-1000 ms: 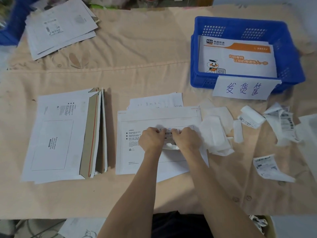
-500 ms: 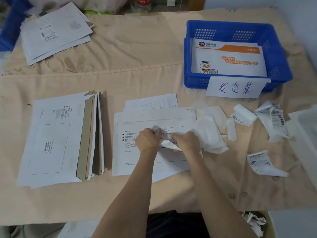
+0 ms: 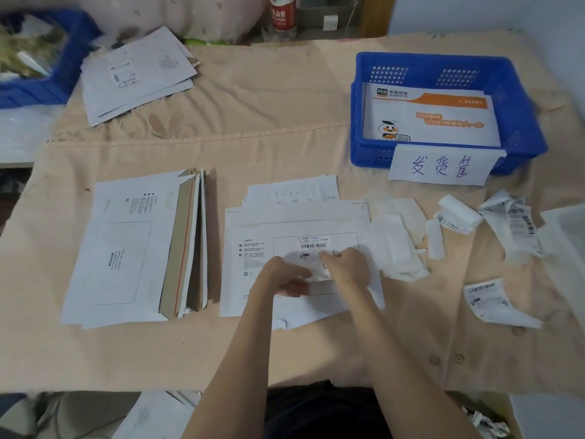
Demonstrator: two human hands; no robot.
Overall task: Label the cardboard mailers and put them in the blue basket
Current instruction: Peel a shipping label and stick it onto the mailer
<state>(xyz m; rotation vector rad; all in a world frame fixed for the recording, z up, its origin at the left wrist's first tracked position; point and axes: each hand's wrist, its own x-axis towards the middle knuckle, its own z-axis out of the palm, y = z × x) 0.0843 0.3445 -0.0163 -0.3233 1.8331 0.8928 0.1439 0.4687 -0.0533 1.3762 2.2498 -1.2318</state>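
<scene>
Fingers of both hands are pressing flat on the shipping label [image 3: 313,251], which is lying inside the printed frame on the top cardboard mailer [image 3: 253,248] at the middle of the bench [image 3: 285,122]. Compared with a second ago, when both fists were bunched over the label and peeling it, the upper strip with its barcode is now lying exposed and stuck down, and the hands are working lower. The left hand [image 3: 281,278] is spreading open with the palm down, smoothing the lower left part. The right hand [image 3: 346,264] is resting on the lower right edge; whether its fingers are pinching a remnant of backing paper or merely pressing cannot be told from this view.

Judgement: the label is mostly applied, and this mailer is nearing readiness for transfer.

Working down in size: the blue basket [image 3: 522,122] is standing at the far right, well apart from the hands, already holding one orange-printed mailer [image 3: 427,118]. The unlabelled stack [image 3: 126,248] is waiting at the left, beside the work piece. Discarded backing papers [image 3: 395,245] are lying just beside the right hand, and loose labels [image 3: 487,301] are scattered further right.
</scene>
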